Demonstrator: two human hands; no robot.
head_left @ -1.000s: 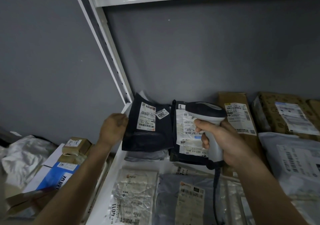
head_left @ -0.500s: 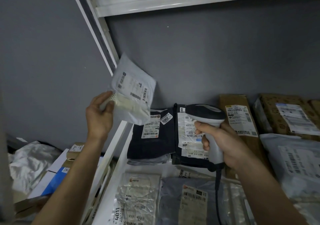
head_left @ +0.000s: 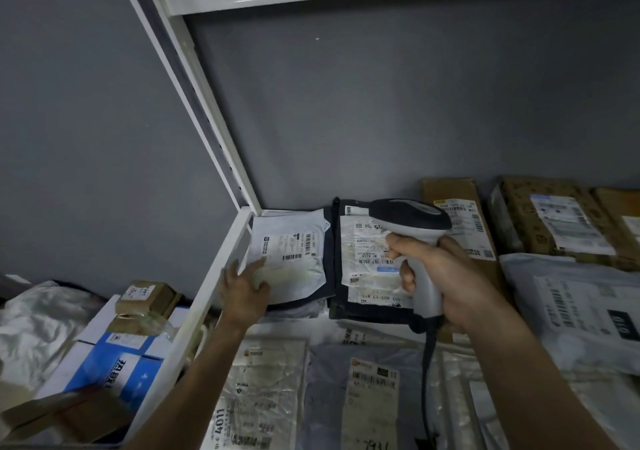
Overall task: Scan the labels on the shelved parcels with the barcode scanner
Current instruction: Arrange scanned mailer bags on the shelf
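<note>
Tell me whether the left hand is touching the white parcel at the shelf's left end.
Touching. The head view shows the left hand lying flat on the white parcel's lower left corner, fingers overlapping it with no gap.

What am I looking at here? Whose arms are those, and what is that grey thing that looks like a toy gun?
The picture comes from a camera worn on a person's head, so you see what they see: their own two arms reaching out to a white metal shelf full of parcels.

The grey thing is a grey and black handheld barcode scanner with a cable hanging from it. The right hand grips its handle. It reads the striped labels on parcels, like at a shop till.

The left hand rests with straight fingers on a white plastic mail bag, which lies in the shelf's back corner on top of a dark parcel. Beside it sits a black bag with a crinkled white label, right under the scanner's nose. Brown cardboard parcels and grey bags fill the rest.
</note>
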